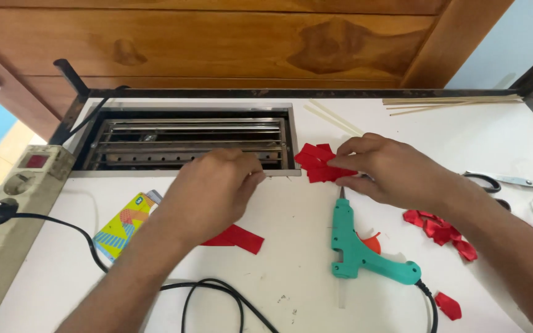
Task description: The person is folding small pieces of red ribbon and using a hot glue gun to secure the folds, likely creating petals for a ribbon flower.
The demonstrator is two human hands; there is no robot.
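Head view looks down on a white counter (291, 222) with both forearms reaching in from the bottom edge. The right hand (396, 169) comes in from the lower right, wrist bent inward, knuckles up, its thumb and forefinger pinched on a cluster of red ribbon petals (317, 163) that lies on the counter just right of the metal grill opening (186, 143); its grip is narrow and closed on the red piece. The left hand (217, 188) comes in from the lower left, back of the hand toward the camera, fingers curled down at the front edge of the grill opening. Its fingertips are hidden beneath the hand, so I cannot tell whether its grip holds anything. Just under its wrist lies a flat strip of red ribbon (239, 237).

A teal glue gun (356, 243) lies on its side on the counter below the right hand, nozzle pointing up toward the petals, its black cord (217, 296) looping across the bottom. More red ribbon pieces (442, 231) lie beside the right forearm, and one small scrap (448, 305) sits near the bottom. Scissors (501, 180) lie at the right edge, thin wooden sticks (451, 102) at the far right corner, and clear glue sticks (334, 120) beside the grill. A colourful card (124, 225) lies left of the left forearm, and a beige power strip (7, 216) runs along the left edge.
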